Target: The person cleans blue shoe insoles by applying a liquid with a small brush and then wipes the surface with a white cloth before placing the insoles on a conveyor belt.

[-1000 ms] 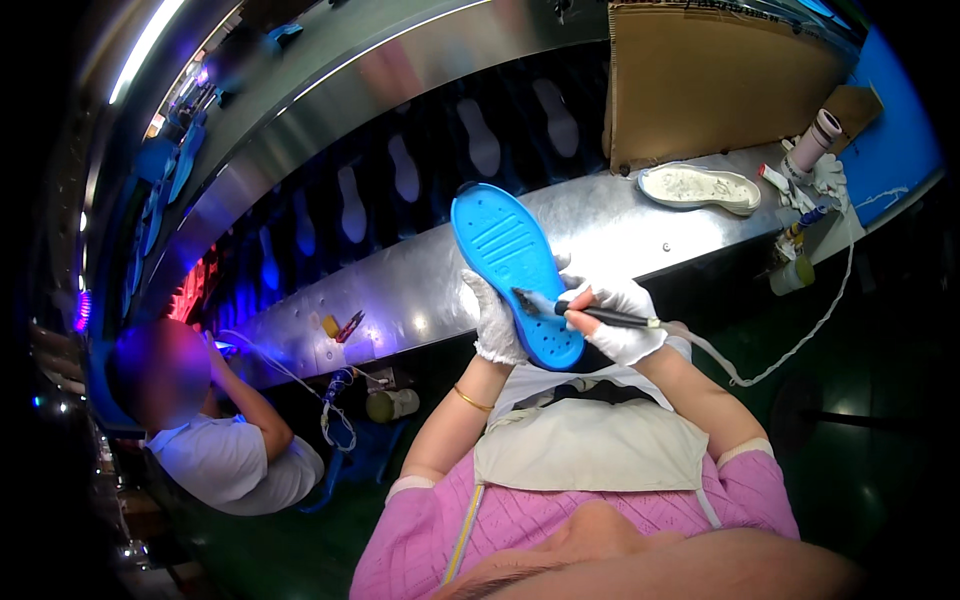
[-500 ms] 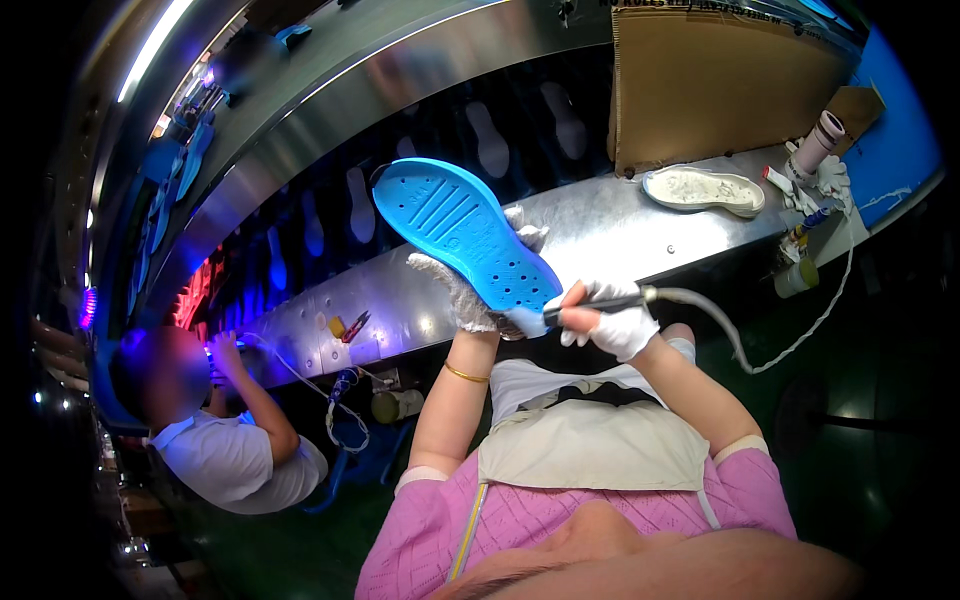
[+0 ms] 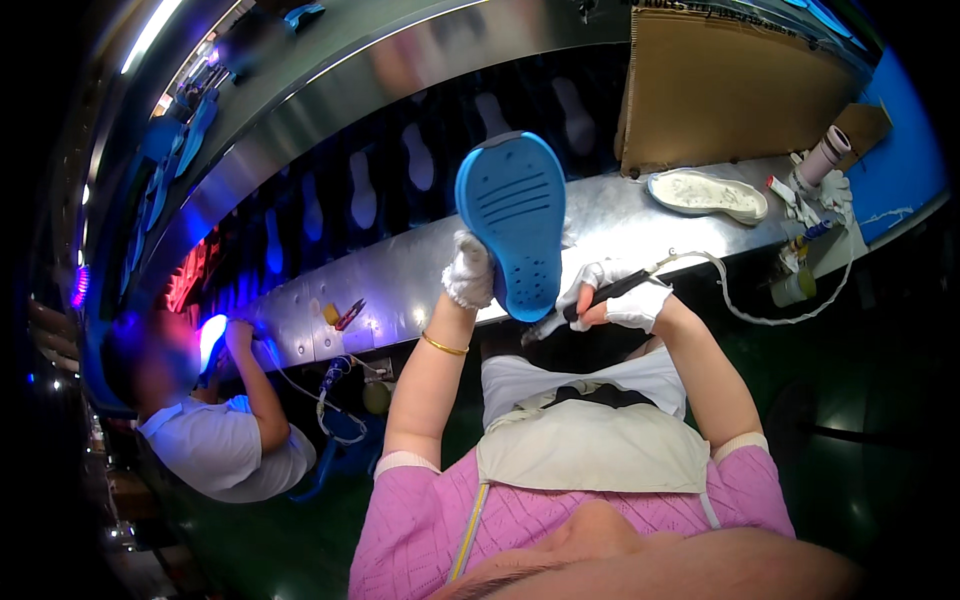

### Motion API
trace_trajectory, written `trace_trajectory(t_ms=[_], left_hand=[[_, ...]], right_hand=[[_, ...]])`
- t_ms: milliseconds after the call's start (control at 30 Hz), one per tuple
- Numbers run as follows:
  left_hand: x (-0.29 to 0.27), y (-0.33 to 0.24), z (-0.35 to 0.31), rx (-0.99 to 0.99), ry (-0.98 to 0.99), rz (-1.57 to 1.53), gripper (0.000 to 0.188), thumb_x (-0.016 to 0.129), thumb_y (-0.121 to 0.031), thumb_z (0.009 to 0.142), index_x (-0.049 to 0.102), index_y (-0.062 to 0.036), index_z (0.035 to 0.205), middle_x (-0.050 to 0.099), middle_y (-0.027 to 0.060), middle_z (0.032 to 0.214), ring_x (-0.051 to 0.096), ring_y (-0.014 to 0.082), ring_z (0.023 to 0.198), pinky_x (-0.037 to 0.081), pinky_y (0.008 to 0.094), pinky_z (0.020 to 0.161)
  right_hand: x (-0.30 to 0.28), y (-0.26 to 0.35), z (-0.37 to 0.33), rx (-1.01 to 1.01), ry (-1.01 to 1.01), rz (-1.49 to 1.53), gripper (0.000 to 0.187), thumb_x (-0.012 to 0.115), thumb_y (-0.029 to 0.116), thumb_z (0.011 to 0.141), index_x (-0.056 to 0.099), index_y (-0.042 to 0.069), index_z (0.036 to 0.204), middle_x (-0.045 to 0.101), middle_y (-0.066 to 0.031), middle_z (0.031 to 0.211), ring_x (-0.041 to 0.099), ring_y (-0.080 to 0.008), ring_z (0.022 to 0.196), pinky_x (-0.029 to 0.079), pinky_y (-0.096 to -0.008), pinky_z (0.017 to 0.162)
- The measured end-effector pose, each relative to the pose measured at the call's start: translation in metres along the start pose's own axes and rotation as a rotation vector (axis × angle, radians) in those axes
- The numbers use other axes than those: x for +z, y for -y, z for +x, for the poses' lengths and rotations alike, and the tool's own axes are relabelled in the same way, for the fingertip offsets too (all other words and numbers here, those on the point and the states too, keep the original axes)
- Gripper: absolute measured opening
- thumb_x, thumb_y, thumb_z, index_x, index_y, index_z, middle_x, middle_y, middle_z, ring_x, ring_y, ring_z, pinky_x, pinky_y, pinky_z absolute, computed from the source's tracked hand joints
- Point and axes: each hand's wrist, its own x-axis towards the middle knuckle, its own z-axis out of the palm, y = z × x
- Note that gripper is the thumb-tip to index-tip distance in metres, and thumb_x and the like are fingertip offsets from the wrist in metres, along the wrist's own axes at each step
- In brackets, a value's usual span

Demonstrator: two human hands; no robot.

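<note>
My left hand (image 3: 468, 272), in a white glove, grips a blue shoe sole (image 3: 512, 220) by its left side and from behind. The sole stands nearly upright above the metal ledge, grooves and small holes showing on its face. Just right of its narrow lower end, my right hand (image 3: 635, 302) is closed round a black-handled brush (image 3: 622, 286). The brush's pale tip points down and left, below the sole and apart from it. A whitish hose (image 3: 722, 275) runs from the handle's other end. This hand's glove leaves some fingertips bare.
A white shoe-sole piece (image 3: 708, 195) lies on the metal ledge (image 3: 400, 305), below a cardboard sheet (image 3: 740, 95). Soles on a dark conveyor (image 3: 390, 200) line the far side. Pliers (image 3: 350, 315) lie at left, near a seated co-worker (image 3: 230, 440) holding a lit sole.
The sole has swung more upright and to the right with my left hand. My right hand has tilted the brush, and its tip has come away from the sole's edge.
</note>
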Motion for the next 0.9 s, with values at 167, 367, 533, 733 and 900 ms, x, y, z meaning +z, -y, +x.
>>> trace_trajectory(t_ms=[167,367,533,733,900], left_hand=[[0.007,-0.012,0.017,-0.159,-0.028,0.033,0.105,0.047,-0.082,0.062,0.046,0.0027,0.124,0.06,0.0203,0.107,0.064,0.0261,0.091,0.055,0.0349,0.077],[-0.002,-0.016,0.03,-0.459,-0.175,0.174,0.081,0.055,-0.068,0.075,0.05,-0.0019,0.12,0.06,0.0159,0.102,0.062,0.0232,0.082,0.054,0.0354,0.072],[0.006,-0.017,0.041,-0.487,-0.289,0.213,0.081,0.055,-0.065,0.078,0.046,-0.0026,0.128,0.058,0.0162,0.108,0.058,0.0234,0.091,0.05,0.034,0.079],[-0.004,-0.013,0.04,-0.583,-0.236,0.335,0.085,0.053,-0.066,0.079,0.04,-0.0017,0.134,0.051,0.0191,0.125,0.053,0.0274,0.108,0.045,0.0371,0.09],[-0.001,-0.02,0.041,-0.573,-0.265,0.339,0.085,0.051,-0.067,0.079,0.041,-0.0021,0.134,0.052,0.0185,0.122,0.054,0.0256,0.105,0.046,0.0382,0.089]], right_hand=[[0.014,-0.004,0.003,-0.616,-0.223,-0.524,0.013,0.065,-0.005,0.067,0.061,0.005,0.073,0.063,-0.0087,0.087,0.061,-0.021,0.08,0.048,-0.0303,0.076],[0.012,0.011,0.002,-0.051,-0.105,-0.192,0.009,0.065,-0.001,0.07,0.063,0.004,0.077,0.062,-0.0061,0.082,0.058,-0.0145,0.077,0.047,-0.026,0.071],[0.006,-0.003,0.01,-0.364,-0.249,-0.468,0.01,0.062,-0.003,0.071,0.061,0.006,0.076,0.062,-0.0052,0.079,0.058,-0.0161,0.075,0.047,-0.0274,0.071],[0.001,0.012,0.011,-0.18,-0.14,-0.392,0.012,0.065,-0.003,0.069,0.061,0.007,0.076,0.06,-0.0052,0.078,0.058,-0.0164,0.075,0.047,-0.0279,0.073],[-0.015,0.009,0.018,-0.378,-0.248,-0.502,0.013,0.064,-0.003,0.069,0.061,0.005,0.079,0.059,-0.007,0.081,0.057,-0.0183,0.075,0.047,-0.0286,0.068]])
